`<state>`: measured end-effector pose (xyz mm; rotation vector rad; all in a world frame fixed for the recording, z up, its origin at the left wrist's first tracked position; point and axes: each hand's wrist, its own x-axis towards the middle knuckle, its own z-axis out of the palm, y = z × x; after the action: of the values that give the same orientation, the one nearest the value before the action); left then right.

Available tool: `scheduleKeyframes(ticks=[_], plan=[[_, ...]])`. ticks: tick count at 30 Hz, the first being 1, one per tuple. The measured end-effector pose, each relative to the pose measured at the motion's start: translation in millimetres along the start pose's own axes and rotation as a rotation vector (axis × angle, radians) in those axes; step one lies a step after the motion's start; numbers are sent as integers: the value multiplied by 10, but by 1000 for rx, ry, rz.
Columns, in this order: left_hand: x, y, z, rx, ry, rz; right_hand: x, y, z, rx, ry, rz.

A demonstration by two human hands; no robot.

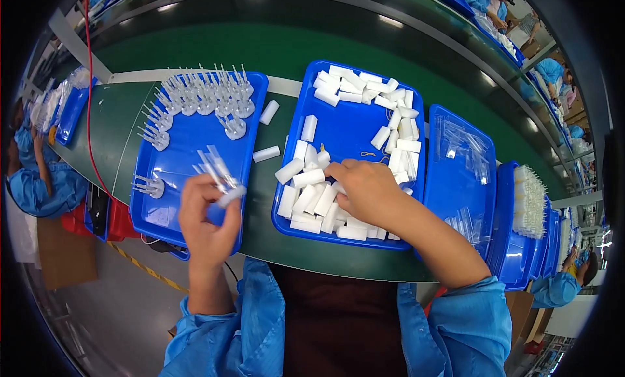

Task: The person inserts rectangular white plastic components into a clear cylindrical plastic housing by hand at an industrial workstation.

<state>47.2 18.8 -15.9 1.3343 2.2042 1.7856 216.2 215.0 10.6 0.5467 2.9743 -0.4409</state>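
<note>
My left hand (pixel 207 215) is closed on a small clear plastic piece (pixel 221 175) with thin prongs, and I hold it just above the near part of the left blue tray (pixel 148 215). The piece is see-through and almost colourless, with a short round base and several fine pins that stand out from it; more of the same kind stand in rows (pixel 202 100) at the far side of this tray, pins up. I judge it is very light and stiff, but the pins look thin and could bend or snap, so it is better to take it by the base, between thumb and fingertips, and not by the pins. Being smooth plastic, it may also slip a little. My right hand (pixel 364 193) rests, fingers curled down, on the heap of white blocks (pixel 312 198) in the middle blue tray (pixel 416 110); I cannot tell if it already pinches one of them. The blocks are short, white and matt, like foam or soft plastic, and I think they are light and easy to grip by the long sides. Two of them (pixel 267 133) lie loose on the green desk (pixel 124 126) between the two trays. To the right is another blue tray (pixel 435 201) with small clear bags (pixel 465 149).
</note>
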Motion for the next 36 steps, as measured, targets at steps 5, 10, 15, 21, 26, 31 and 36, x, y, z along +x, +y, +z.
scheduleKeyframes(ticks=[5,10,15,21,26,31,36], plan=[[-199,242,349,-647,-138,-187,13,-3,50,-91,69,-30],[-316,358,492,-901,-350,-238,-256,44,-210,144,411,-128],[-333,403,625,-1168,-582,-236,-657,-24,-301,1030,442,185],[-391,442,777,-1367,-778,-324,-925,20,-143,1706,646,226],[-431,469,864,-1369,-796,-398,-1010,148,27,2039,578,207],[-446,495,890,-1365,-774,-402,-1055,215,58,2068,487,201],[-465,509,893,-1387,-774,-466,-1095,227,58,2011,463,194]])
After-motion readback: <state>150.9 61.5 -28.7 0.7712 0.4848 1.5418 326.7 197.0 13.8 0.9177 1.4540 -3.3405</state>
